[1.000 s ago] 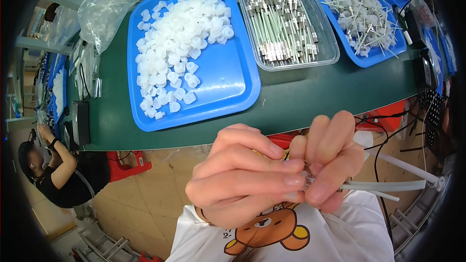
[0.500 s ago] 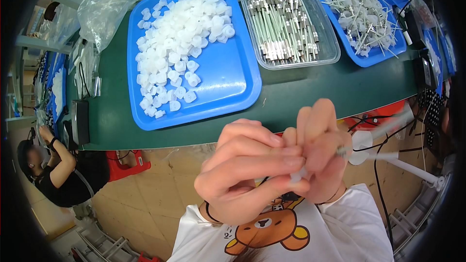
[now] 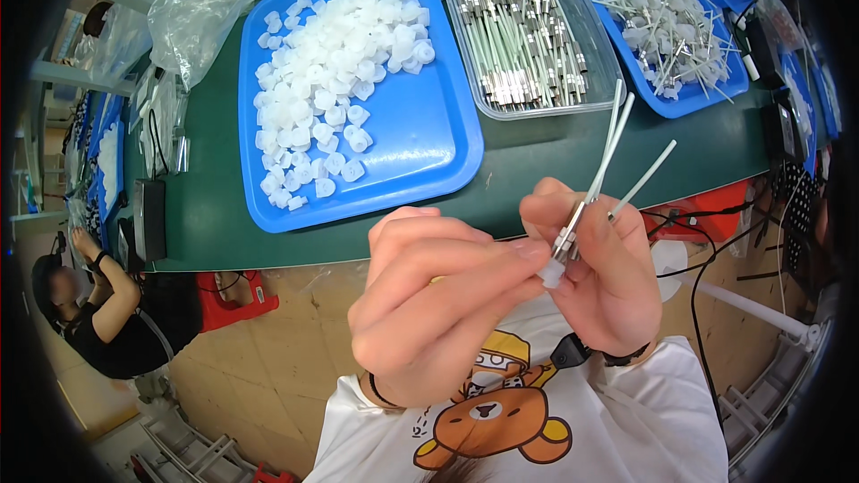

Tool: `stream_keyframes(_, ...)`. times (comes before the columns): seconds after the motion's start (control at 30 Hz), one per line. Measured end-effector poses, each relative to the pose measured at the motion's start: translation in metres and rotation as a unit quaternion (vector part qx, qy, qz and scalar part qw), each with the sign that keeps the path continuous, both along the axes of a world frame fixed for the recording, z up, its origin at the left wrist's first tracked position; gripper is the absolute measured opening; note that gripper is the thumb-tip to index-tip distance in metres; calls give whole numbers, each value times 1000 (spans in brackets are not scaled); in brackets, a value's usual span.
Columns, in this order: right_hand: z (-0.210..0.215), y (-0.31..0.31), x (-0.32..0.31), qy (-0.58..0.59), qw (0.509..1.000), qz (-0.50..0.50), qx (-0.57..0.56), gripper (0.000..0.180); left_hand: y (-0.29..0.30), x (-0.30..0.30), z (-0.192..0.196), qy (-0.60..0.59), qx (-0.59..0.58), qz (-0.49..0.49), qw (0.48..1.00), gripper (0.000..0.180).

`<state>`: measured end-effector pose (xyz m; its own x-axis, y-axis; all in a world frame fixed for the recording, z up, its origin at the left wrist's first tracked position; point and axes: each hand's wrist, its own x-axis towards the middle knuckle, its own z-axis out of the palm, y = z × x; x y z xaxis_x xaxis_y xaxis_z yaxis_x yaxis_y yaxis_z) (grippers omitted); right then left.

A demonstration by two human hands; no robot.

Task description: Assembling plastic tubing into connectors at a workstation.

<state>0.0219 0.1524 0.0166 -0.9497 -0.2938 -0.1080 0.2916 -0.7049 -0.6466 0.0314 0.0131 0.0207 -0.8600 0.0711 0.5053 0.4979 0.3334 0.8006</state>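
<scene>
Head view: the right hand (image 3: pixel 601 268) pinches a bundle of thin white rods (image 3: pixel 613 152), long axes rising up and slightly right from the fingers. The left hand (image 3: pixel 438 304) pinches a small white cap (image 3: pixel 552 274) at their lower metal ends. Beyond the fingers, a blue tray (image 3: pixel 429 139) holds white caps; a clear tub (image 3: pixel 586 89) holds metal-tipped rods.

Blue tray (image 3: pixel 420 148) w/ white caps (image 3: pixel 335 63); green table (image 3: pixel 537 170); white rods (image 3: pixel 617 148).

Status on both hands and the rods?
Left hand pinching white cap onto rod tip. Right hand gripping thin rods. Nothing between the hands.
</scene>
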Motion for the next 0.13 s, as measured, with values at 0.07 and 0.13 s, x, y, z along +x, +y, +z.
stream_keyframes(0.07,-3,3,-2,17,1000,16,4,26,-2,0,-1,9,-3,12,1000,17)
stream_keyframes(0.13,-4,5,-2,20,1000,19,9,26,-5,0,-4,3,2,10,1000,21)
